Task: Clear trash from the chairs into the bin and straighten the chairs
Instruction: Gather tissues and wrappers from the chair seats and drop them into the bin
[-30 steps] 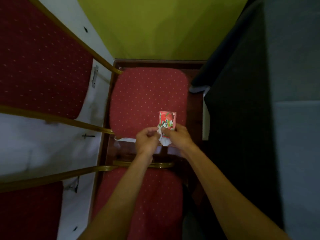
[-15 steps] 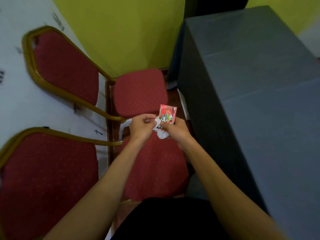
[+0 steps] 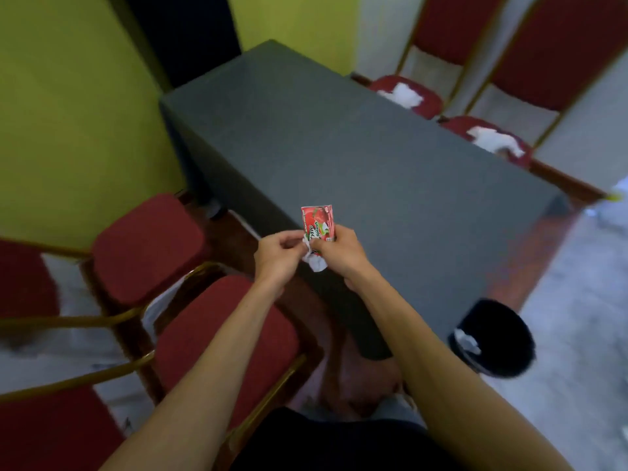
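Observation:
My right hand (image 3: 341, 254) holds a small red juice carton (image 3: 317, 222) upright, with crumpled white paper (image 3: 316, 261) bunched under it. My left hand (image 3: 277, 254) pinches the same white paper from the left. Both hands hover over the near edge of the grey-covered table (image 3: 356, 158). Two red padded chairs (image 3: 146, 246) (image 3: 224, 338) with gold frames stand at my left, their seats bare. A black bin (image 3: 496, 338) with a white scrap inside stands on the floor at the lower right.
Across the table, two more red chairs (image 3: 428, 107) (image 3: 523, 158) each carry crumpled white paper (image 3: 402, 95) (image 3: 492, 141). A yellow-green wall (image 3: 68, 113) rises at the left. Pale floor (image 3: 577, 283) spreads to the right of the bin.
My view has swung right, from the chair seats to the table, the far chairs and the bin. Both hands keep their hold on the carton and paper.

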